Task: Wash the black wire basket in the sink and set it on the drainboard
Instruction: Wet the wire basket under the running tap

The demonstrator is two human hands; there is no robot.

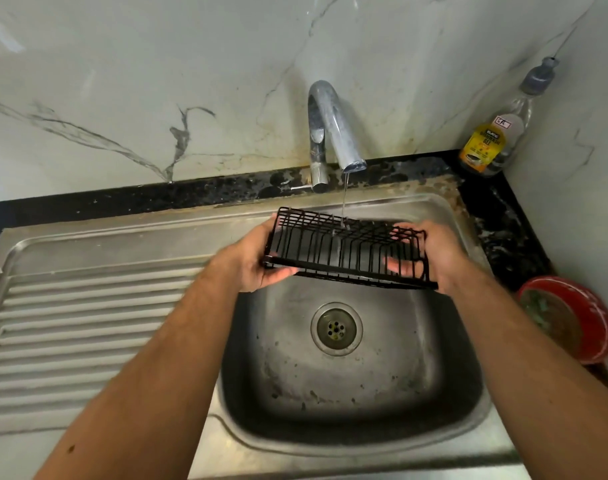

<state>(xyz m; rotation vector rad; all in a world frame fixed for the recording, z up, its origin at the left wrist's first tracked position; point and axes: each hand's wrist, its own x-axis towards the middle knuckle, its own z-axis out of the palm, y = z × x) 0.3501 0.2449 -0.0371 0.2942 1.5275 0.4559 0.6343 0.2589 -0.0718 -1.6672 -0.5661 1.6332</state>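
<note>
A black wire basket hangs over the steel sink, tilted, under a thin stream of water from the chrome tap. My left hand grips its left end, thumb over the lower rim. My right hand holds the right end, with fingers showing through the wires on the inside. The ribbed drainboard lies to the left of the sink bowl.
A dish gel bottle stands in the back right corner on the black counter. A red bowl with scraps sits at the right edge. The drain is open in the bowl's middle. Marble wall behind.
</note>
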